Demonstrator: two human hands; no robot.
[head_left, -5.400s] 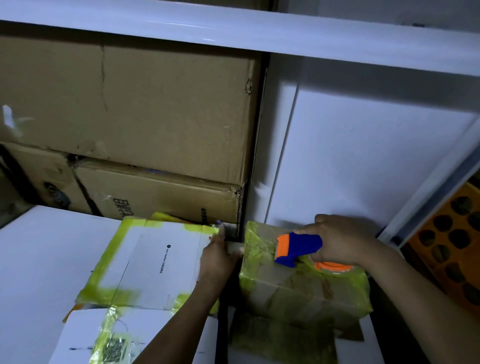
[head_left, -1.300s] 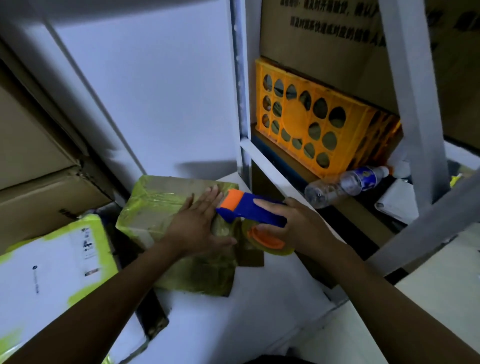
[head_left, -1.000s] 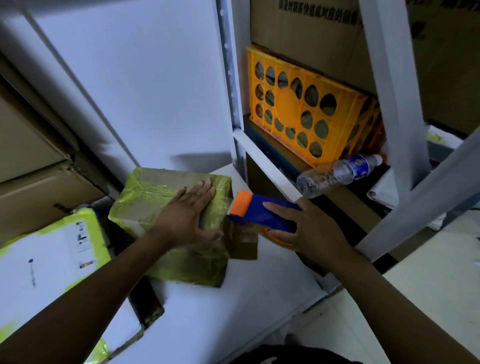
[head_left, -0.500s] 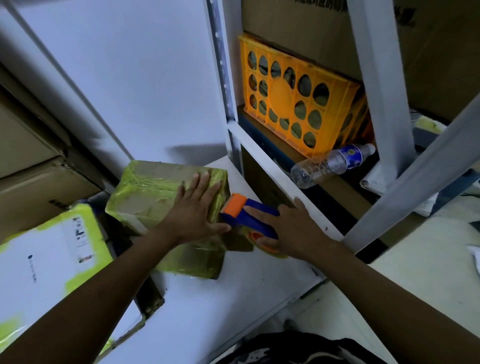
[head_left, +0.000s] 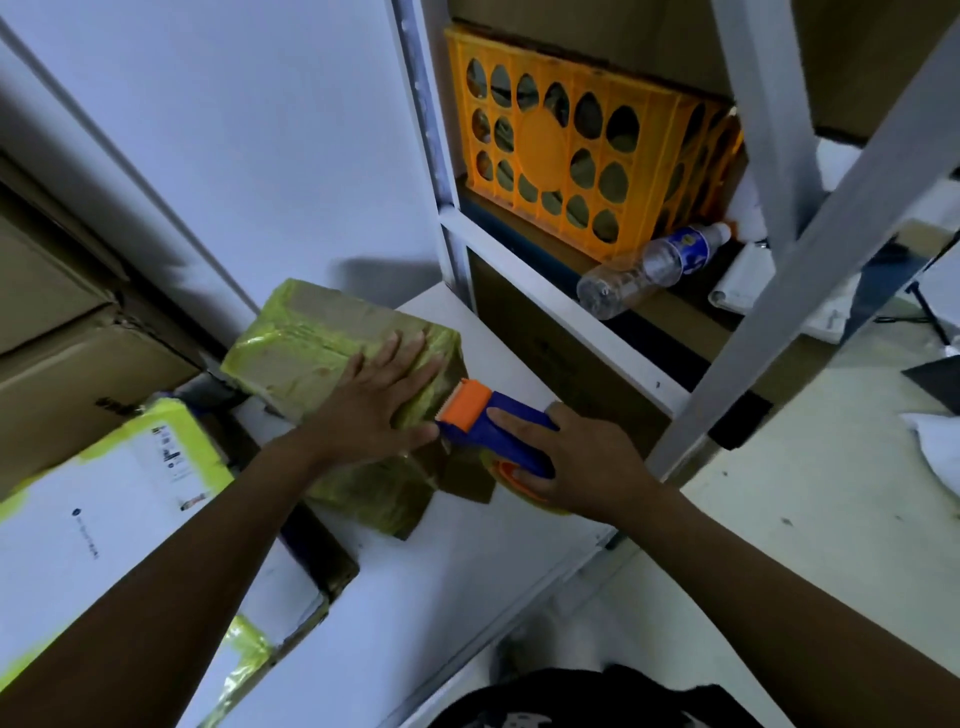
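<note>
Pressing parcel (head_left: 306, 353) flat-handed, right hand (head_left: 587, 462) gripping dispenser (head_left: 498, 436)

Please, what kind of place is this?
Probably a storage or packing room: stacked cardboard boxes beside white metal shelving, and a tape dispenser held at a tape-wrapped parcel.

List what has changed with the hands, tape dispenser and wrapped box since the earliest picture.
The left hand moved from the left edge of the wrapped box onto its top and presses flat. The tape dispenser came off the top to the box's right side. Unchanged: the right hand grips it; the box sits on the white shelf.
</note>
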